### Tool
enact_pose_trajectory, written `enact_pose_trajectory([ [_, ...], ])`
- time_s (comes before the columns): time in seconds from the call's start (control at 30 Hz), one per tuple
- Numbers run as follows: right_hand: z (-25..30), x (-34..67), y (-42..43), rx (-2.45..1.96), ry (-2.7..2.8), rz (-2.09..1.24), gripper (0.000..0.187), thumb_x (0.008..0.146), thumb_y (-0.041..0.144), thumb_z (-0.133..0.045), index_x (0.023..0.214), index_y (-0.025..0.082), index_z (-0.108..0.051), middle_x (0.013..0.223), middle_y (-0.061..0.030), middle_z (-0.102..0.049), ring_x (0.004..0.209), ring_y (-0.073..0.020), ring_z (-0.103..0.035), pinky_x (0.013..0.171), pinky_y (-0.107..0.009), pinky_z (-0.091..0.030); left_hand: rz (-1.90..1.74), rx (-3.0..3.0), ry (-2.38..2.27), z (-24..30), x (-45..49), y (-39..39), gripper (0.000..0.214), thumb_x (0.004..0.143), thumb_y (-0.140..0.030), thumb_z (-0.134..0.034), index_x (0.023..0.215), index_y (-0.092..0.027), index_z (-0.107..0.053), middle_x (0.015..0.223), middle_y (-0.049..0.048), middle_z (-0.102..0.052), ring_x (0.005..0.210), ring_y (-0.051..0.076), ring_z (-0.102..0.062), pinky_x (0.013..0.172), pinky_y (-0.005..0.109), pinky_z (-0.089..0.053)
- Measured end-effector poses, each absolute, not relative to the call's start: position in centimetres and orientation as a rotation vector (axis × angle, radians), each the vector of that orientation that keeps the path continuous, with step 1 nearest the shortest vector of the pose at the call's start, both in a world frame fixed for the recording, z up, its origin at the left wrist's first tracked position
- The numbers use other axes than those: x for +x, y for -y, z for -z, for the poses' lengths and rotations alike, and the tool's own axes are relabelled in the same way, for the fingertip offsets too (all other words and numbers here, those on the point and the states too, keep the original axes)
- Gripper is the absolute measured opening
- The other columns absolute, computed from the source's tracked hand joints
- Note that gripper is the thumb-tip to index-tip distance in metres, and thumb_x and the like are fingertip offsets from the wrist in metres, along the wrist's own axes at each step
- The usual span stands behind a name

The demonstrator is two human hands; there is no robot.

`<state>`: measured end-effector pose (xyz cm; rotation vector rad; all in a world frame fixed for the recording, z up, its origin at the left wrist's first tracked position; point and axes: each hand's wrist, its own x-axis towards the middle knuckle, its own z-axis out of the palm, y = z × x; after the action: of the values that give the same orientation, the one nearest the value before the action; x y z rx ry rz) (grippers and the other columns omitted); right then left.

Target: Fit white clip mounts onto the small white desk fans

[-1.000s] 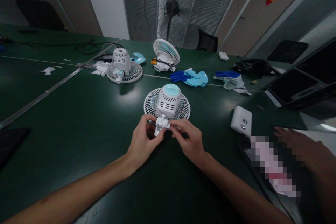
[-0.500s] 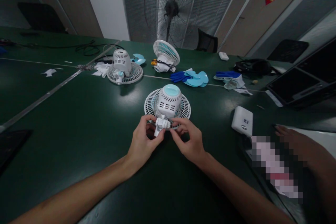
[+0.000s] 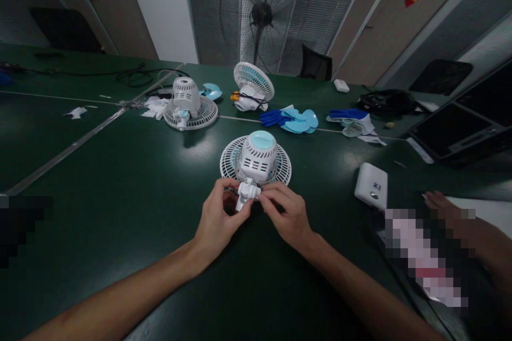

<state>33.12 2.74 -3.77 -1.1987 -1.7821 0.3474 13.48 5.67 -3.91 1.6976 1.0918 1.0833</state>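
Observation:
A small white fan [image 3: 259, 157] lies face down on the green table, its motor housing with a light-blue cap pointing up. Its white bracket [image 3: 248, 190] sticks out toward me. My left hand [image 3: 220, 210] grips the bracket from the left, thumb below and fingers behind it. At the bracket's right end, my right hand [image 3: 286, 210] pinches with thumb and forefinger; whatever small part sits between those fingertips is mostly hidden.
Farther back stand another face-down fan [image 3: 186, 98] and a tilted fan [image 3: 252, 85]. Light-blue blades [image 3: 300, 121] lie beside a blue glove [image 3: 274, 116]. To the right are a white power bank [image 3: 371, 185] and another person's hand [image 3: 442, 205].
My right fingers have closed in slightly at the bracket's right end. My left hand keeps its grip, and the fan stays in place; the view has shifted a little.

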Motion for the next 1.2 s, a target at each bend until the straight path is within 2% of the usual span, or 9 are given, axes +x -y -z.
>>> enact_pose_trajectory([
  [0.1,3.74,33.14,-2.41,-1.199,1.773,-0.325,0.015,0.097,0.017,-0.064,0.111,0.021,-0.067,0.100,-0.0040,-0.068,0.067,-0.0122,-0.064,0.058,-0.026,-0.054,-1.080,1.695,-1.096,3.87,13.48,-5.64,0.034,0.090,-0.029,-0.074,0.115,-0.021,-0.053,0.096,0.0020,-0.072,0.077,0.017,-0.071,0.069,0.028,-0.056],
  [0.2,4.01,33.37,-2.37,-1.201,1.796,-0.278,0.026,0.099,0.015,-0.060,0.122,0.023,-0.065,0.106,-0.0050,-0.069,0.071,-0.0129,-0.065,0.061,-0.027,-0.055,-1.073,1.688,-1.092,3.83,13.47,-5.61,0.033,0.090,-0.029,-0.073,0.115,-0.021,-0.053,0.093,0.0009,-0.071,0.074,0.016,-0.069,0.066,0.027,-0.055],
  [0.33,4.26,33.61,-2.76,-1.223,1.794,-0.230,0.016,0.101,0.021,-0.063,0.114,0.025,-0.070,0.106,-0.0055,-0.071,0.083,-0.0176,-0.068,0.068,-0.032,-0.058,-1.073,1.700,-1.084,3.65,13.44,-5.57,0.032,0.090,-0.029,-0.073,0.114,-0.022,-0.053,0.094,-0.0001,-0.070,0.072,0.014,-0.068,0.064,0.025,-0.054],
  [0.5,3.89,33.47,-2.79,-1.181,1.843,-0.279,0.008,0.102,0.023,-0.062,0.100,0.022,-0.070,0.099,-0.0054,-0.071,0.086,-0.0182,-0.070,0.072,-0.032,-0.058,-1.070,1.694,-1.094,3.52,13.49,-5.54,0.032,0.091,-0.029,-0.073,0.114,-0.022,-0.053,0.098,0.0013,-0.071,0.074,0.015,-0.068,0.065,0.025,-0.054],
  [0.6,3.96,33.45,-2.50,-1.208,1.849,-0.294,0.008,0.099,0.022,-0.064,0.107,0.021,-0.068,0.099,-0.0045,-0.070,0.073,-0.0145,-0.067,0.061,-0.028,-0.055,-1.063,1.701,-1.104,3.62,13.47,-5.56,0.032,0.091,-0.029,-0.073,0.114,-0.022,-0.052,0.096,0.0008,-0.070,0.072,0.014,-0.066,0.064,0.025,-0.052],
  [0.7,4.27,33.56,-2.35,-1.223,1.840,-0.254,0.024,0.097,0.018,-0.064,0.120,0.022,-0.063,0.102,-0.0046,-0.071,0.066,-0.0122,-0.065,0.056,-0.026,-0.054,-1.053,1.697,-1.106,3.77,13.42,-5.58,0.032,0.091,-0.029,-0.073,0.115,-0.022,-0.052,0.091,-0.0006,-0.070,0.068,0.013,-0.064,0.061,0.024,-0.050],
  [0.87,4.28,33.78,-2.58,-1.186,1.850,-0.158,0.023,0.100,0.014,-0.060,0.120,0.025,-0.067,0.108,-0.0047,-0.075,0.089,-0.0174,-0.072,0.071,-0.031,-0.059,-1.055,1.708,-1.099,3.88,13.38,-5.57,0.033,0.091,-0.031,-0.072,0.115,-0.022,-0.052,0.093,0.0005,-0.070,0.069,0.014,-0.064,0.062,0.025,-0.051],
  [1.2,4.00,33.87,-2.61,-1.148,1.816,-0.196,0.023,0.101,0.016,-0.060,0.119,0.026,-0.070,0.107,-0.0043,-0.076,0.092,-0.0187,-0.073,0.077,-0.034,-0.060,-1.062,1.704,-1.093,3.68,13.46,-5.54,0.031,0.090,-0.030,-0.072,0.114,-0.022,-0.054,0.095,0.0008,-0.069,0.069,0.013,-0.064,0.061,0.024,-0.051],
])
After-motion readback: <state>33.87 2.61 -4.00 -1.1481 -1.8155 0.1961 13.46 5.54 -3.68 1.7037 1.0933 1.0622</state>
